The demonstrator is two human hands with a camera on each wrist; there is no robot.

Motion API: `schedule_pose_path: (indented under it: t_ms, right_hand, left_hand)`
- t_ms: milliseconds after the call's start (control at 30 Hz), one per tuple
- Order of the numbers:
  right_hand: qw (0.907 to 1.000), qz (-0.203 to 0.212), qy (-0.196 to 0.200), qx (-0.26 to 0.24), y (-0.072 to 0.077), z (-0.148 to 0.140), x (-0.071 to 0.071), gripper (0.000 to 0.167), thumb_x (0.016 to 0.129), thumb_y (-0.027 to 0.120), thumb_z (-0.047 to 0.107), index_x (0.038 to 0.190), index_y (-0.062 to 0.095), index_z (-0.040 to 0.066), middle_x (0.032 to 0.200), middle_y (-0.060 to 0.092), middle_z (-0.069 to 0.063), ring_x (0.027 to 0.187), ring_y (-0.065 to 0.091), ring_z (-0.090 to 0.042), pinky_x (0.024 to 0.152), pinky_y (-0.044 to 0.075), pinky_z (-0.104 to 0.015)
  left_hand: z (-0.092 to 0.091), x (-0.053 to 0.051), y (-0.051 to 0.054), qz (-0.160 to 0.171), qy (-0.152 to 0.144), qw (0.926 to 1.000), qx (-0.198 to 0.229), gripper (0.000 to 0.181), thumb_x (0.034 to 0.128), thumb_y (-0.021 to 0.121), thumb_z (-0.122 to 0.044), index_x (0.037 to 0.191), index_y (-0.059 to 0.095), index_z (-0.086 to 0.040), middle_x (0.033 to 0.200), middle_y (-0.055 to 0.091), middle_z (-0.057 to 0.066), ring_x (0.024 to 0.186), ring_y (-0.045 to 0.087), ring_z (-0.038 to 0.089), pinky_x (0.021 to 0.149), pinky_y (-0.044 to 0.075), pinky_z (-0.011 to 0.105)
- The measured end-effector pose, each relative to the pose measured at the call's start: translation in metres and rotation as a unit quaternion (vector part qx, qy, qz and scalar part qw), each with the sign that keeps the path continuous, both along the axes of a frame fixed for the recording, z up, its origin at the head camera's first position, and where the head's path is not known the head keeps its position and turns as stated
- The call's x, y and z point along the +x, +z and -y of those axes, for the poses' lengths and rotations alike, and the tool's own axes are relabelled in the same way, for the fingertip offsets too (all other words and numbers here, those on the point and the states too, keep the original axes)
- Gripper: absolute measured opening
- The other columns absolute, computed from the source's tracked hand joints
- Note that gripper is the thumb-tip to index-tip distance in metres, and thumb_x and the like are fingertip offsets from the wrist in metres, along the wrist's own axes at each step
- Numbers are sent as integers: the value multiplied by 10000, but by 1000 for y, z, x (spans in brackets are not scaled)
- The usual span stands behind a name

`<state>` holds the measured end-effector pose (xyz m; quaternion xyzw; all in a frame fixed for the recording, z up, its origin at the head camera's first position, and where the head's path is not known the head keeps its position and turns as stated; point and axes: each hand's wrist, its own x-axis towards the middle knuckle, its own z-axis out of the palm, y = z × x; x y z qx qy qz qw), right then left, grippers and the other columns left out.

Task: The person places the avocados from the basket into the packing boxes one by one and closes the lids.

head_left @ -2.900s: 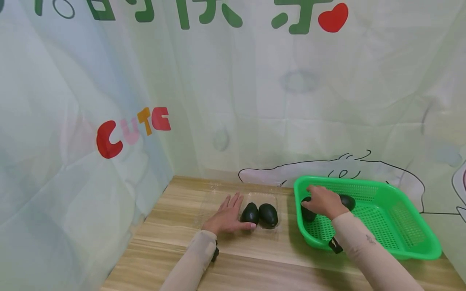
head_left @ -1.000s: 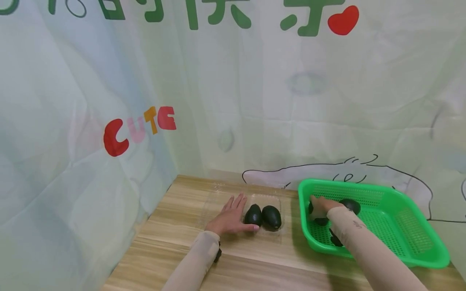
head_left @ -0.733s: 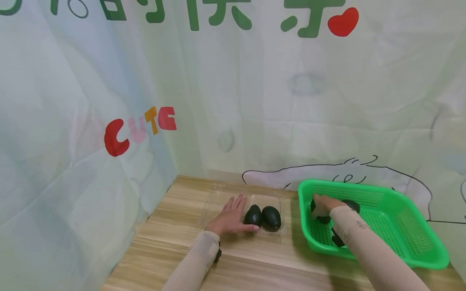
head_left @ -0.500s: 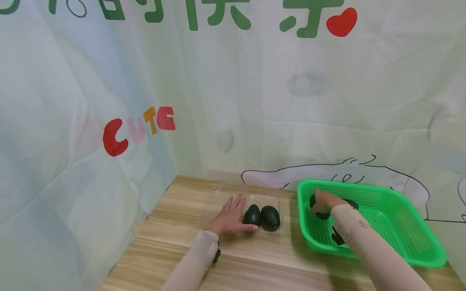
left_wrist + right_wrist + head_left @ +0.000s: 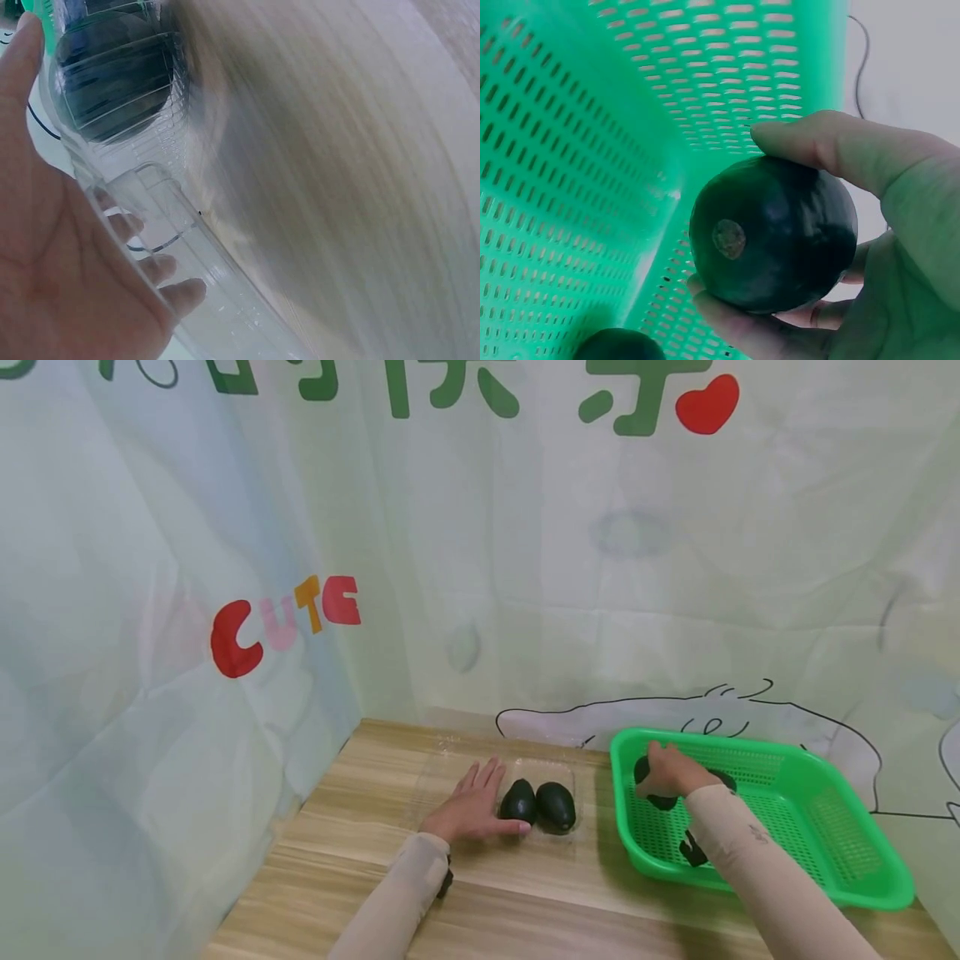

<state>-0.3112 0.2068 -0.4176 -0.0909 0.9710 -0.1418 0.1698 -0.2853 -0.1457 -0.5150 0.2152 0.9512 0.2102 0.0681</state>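
One avocado (image 5: 780,232), fingers (image 5: 739,326) around, basket rim (image 5: 621,810) near

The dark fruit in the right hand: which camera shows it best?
The right wrist view: the dark fruit looks large, its end scar visible. In the head view, the right hand partly hides it; the left wrist view doesn't clearly show it.

Backdrop (image 5: 525,560): I see even, diffuse brightness.
Basket (image 5: 825,810): soft near-side shadow.
Tabletop (image 5: 322,187): blurred grain, left wrist view.
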Motion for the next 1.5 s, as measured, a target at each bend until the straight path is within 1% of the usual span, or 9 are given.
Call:
schedule_pose_path:
  t_ms: [67, 333, 467, 700, 867, 1000, 1267, 1367, 1500]
  right_hand:
    - [10000, -61, -25, -20, 3, 1, 2, 977, 893, 773, 284, 1514, 178, -179, 1506, 172, -498, 1363, 311, -629, 1024, 408, -682]
    - [9992, -384, -105, -100, 7, 4, 12, 922, 889, 766, 306, 1489, 259, -177, 1492, 257, -467, 1345, 367, -602, 1023, 422, -671]
    - [9980, -583, -179, -176, 10, 8, 19, 879, 896, 749, 297, 1477, 289, -178, 1484, 276, -463, 1308, 413, -602, 997, 442, -670]
    - [9949, -896, -285, -362, 17, 19, 32, 827, 904, 730, 310, 1463, 335, -155, 1436, 289, -470, 1111, 571, -561, 878, 508, -639]
    - [9930, -1028, -366, -457, 19, 25, 39, 816, 917, 720, 329, 1477, 340, -126, 1452, 255, -468, 1031, 612, -529, 838, 522, -626]
    - [9907, -1169, -424, -556, 19, 29, 43, 807, 916, 715, 330, 1485, 345, -107, 1441, 273, -452, 951, 629, -506, 785, 534, -610]
    - [9804, -1668, -605, -860, 11, 39, 56, 781, 902, 725, 323, 1468, 372, -84, 1349, 368, -388, 790, 645, -412, 636, 546, -519]
    - [9739, -1890, -740, -1019, 5, 44, 61, 760, 901, 719, 313, 1463, 383, -72, 1345, 393, -369, 810, 648, -411, 640, 550, -521]
    - [9645, -2131, -913, -1268, -1, 50, 68, 731, 907, 716, 303, 1451, 397, -65, 1344, 408, -346, 877, 643, -426, 689, 558, -549]
  left_hand:
    - [0, 0, 0, -21, -5, 10000, -9, 1204, 812, 628, -783, 1624, 155, -30, 1704, 83, 165, 1544, 75, 460, 1248, 139, 550]
    - [0, 0, 0, -52, -6, 10000, -13, 1207, 808, 619, -795, 1623, 162, -31, 1700, 96, 175, 1544, 83, 459, 1250, 141, 542]
    - [1, 0, 1, -48, -6, 10000, -2, 1204, 809, 629, -785, 1621, 166, -26, 1700, 98, 176, 1542, 85, 464, 1251, 137, 544]
    - [2, 0, 2, -31, 13, 10000, -7, 1195, 815, 634, -775, 1620, 168, -26, 1702, 93, 169, 1540, 84, 471, 1249, 137, 549]
    - [1, 2, 2, -8, 0, 10000, -40, 1191, 823, 609, -788, 1624, 156, -32, 1703, 87, 165, 1540, 82, 471, 1250, 138, 545]
    - [1, 2, 1, -30, 17, 10000, -54, 1190, 822, 606, -790, 1625, 156, -35, 1703, 90, 164, 1541, 83, 466, 1251, 139, 542]
    - [1, 0, 0, 22, 50, 10000, -9, 1192, 817, 610, -794, 1629, 152, -50, 1707, 81, 151, 1545, 70, 458, 1252, 134, 543]
    - [1, 0, 0, 11, 32, 10000, -8, 1191, 818, 612, -790, 1627, 154, -46, 1705, 85, 157, 1545, 72, 458, 1252, 132, 543]
    - [0, 1, 1, 18, 13, 10000, -10, 1191, 821, 610, -789, 1629, 147, -47, 1705, 83, 161, 1545, 72, 459, 1252, 132, 544]
